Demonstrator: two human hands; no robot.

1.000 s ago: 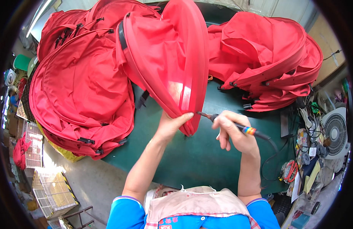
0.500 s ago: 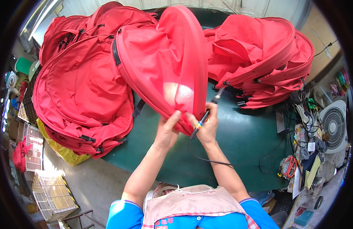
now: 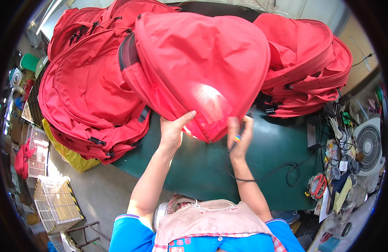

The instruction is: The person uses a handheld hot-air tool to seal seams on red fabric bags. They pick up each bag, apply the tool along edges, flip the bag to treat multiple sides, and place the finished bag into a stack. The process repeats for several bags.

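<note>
A red fabric canopy (image 3: pixel 202 54) with curved ribs is held up in front of me, its broad outer side facing me and its point downward. My left hand (image 3: pixel 173 132) grips its lower left edge, thumb on top and the other fingers hidden behind the cloth. At the canopy's lower right edge, my right hand (image 3: pixel 241 138) is closed around a corded pen-shaped tool (image 3: pixel 237 137) with coloured bands on a dark handle. Motion smears this hand and the tool's tip. I cannot tell whether the right fingertips also touch the cloth.
Red canopies are piled at the left (image 3: pixel 84 92) and right (image 3: pixel 305 63) of the green table (image 3: pixel 202 168). The tool's black cord (image 3: pixel 269 176) loops across the tabletop. At the right are a white fan (image 3: pixel 367 145) and red-handled scissors (image 3: pixel 319 185). A wire crate (image 3: pixel 57 203) stands at lower left.
The canopy has turned and spread so its broad outer side faces me. My left hand has shifted left and up, my right hand slightly right with the tool, and the hands are farther apart.
</note>
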